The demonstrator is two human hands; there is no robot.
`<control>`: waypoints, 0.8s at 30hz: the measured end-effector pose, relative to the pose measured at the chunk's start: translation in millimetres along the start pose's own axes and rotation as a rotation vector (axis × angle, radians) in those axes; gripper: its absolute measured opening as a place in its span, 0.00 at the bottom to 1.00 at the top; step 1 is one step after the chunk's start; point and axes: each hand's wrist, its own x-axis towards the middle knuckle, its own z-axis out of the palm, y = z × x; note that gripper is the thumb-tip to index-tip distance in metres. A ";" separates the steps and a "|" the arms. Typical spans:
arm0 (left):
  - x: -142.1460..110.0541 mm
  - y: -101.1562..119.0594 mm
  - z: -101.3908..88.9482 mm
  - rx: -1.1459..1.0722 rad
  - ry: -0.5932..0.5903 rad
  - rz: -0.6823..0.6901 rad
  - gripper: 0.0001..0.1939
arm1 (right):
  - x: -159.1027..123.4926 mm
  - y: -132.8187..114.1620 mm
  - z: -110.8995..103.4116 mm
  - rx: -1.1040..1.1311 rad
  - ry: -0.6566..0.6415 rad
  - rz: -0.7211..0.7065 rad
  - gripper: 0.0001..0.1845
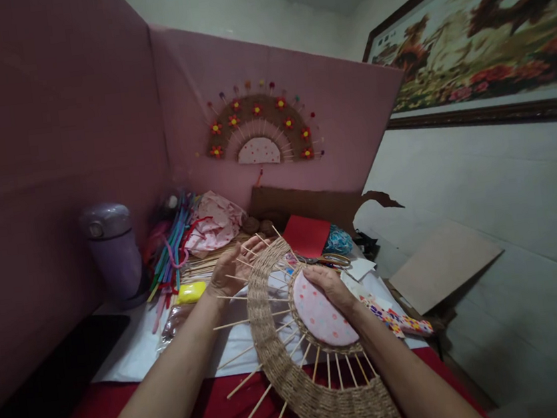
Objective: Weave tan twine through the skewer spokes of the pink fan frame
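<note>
A half-ring woven fan of brown twine on thin wooden sticks (266,324) hangs tilted over the front of the table. At its centre is a half-round piece covered in pink dotted cloth (323,314). My right hand (331,285) grips this centre piece by its upper edge, fingers bent over the cloth. My left hand (232,269) is open beside the fan's upper left end, fingers stretched out behind the stick tips. Whether the left fingers touch the sticks I cannot tell.
A purple bottle (115,254) stands at the left, next to colourful pipe cleaners (173,234) and crumpled pink cloth (217,219). Red card (307,234), scissors (337,260) and blue yarn (338,239) lie behind the fan. A finished-looking flowered fan (260,108) hangs on the pink board.
</note>
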 end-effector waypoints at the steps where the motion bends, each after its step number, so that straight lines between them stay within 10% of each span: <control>1: -0.2 -0.8 -1.2 0.005 -0.010 -0.008 0.22 | 0.9 0.2 -0.5 -0.015 -0.009 0.002 0.22; 11: 0.1 -4.5 2.2 0.074 -0.039 -0.125 0.24 | 23.6 -27.9 4.6 -0.306 0.001 0.000 0.12; 24: 1.7 -9.4 -0.3 0.126 -0.029 -0.122 0.29 | 34.4 -7.4 12.1 -0.325 0.303 -0.112 0.08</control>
